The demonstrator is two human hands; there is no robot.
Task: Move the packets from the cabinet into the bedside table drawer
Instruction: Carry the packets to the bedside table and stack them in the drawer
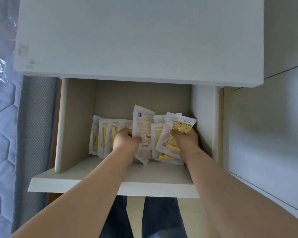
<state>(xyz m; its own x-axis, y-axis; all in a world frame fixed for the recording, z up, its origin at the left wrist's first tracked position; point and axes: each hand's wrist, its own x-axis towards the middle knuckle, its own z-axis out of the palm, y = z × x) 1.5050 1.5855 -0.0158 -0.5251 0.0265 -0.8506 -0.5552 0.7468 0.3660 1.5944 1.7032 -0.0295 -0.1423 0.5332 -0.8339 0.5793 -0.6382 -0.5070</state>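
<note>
The bedside table drawer (pixel 110 179) is pulled open below the white table top (pixel 138 36). Several clear packets with yellow print lie inside it, a row of them at the left (pixel 103 133). My left hand (pixel 126 140) grips a tall packet (pixel 143 124) showing its white printed back, standing nearly upright in the middle. My right hand (pixel 186 142) holds a tilted yellow packet (pixel 181 126) over a small pile of packets (pixel 163 152) at the right of the drawer. Both forearms reach in over the drawer front.
A quilted mattress (pixel 2 127) in plastic film runs along the left, with its grey mesh side (pixel 34 121) against the table. A white cabinet panel (pixel 265 127) stands at the right. My legs in dark trousers (pixel 158 219) show under the drawer front.
</note>
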